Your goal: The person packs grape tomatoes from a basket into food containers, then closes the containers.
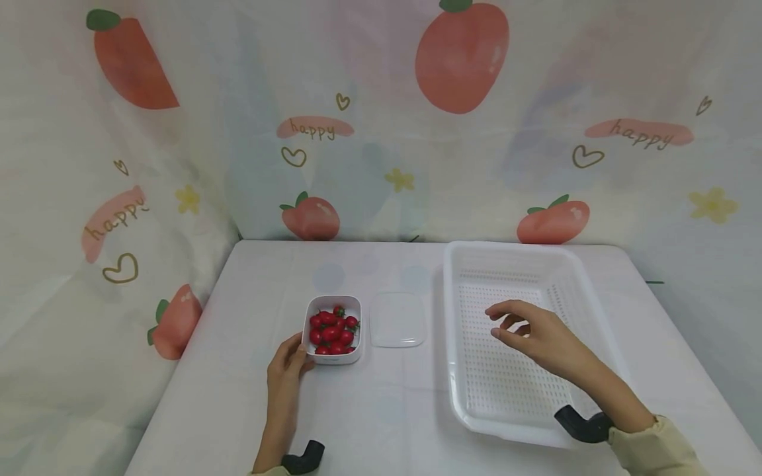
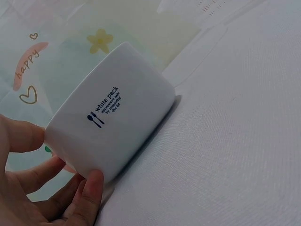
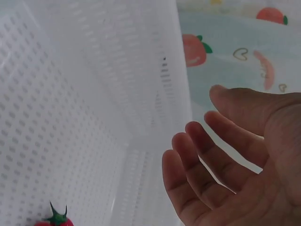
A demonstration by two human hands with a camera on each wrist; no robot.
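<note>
Red cherry tomatoes [image 1: 331,332] fill a small white plastic container [image 1: 336,360] left of the table's middle. My left hand [image 1: 287,367] holds this container at its near left corner. Close up in the left wrist view, the thumb [image 2: 26,135] meets the rim and fingertips touch the side wall. My right hand [image 1: 538,334] hangs over a large white perforated basket [image 1: 450,344], fingers loosely bent and nothing between them. A single tomato with a green calyx [image 3: 55,220] shows against the basket's mesh in the right wrist view; I cannot find it in the head view.
A clear lid [image 1: 397,320] lies flat between container and basket. White cloth covers the table [image 1: 369,410]. Fruit-printed curtains [image 1: 381,79] hang behind and at both sides. A black band [image 1: 583,424] is on the right wrist, another [image 1: 303,457] on the left.
</note>
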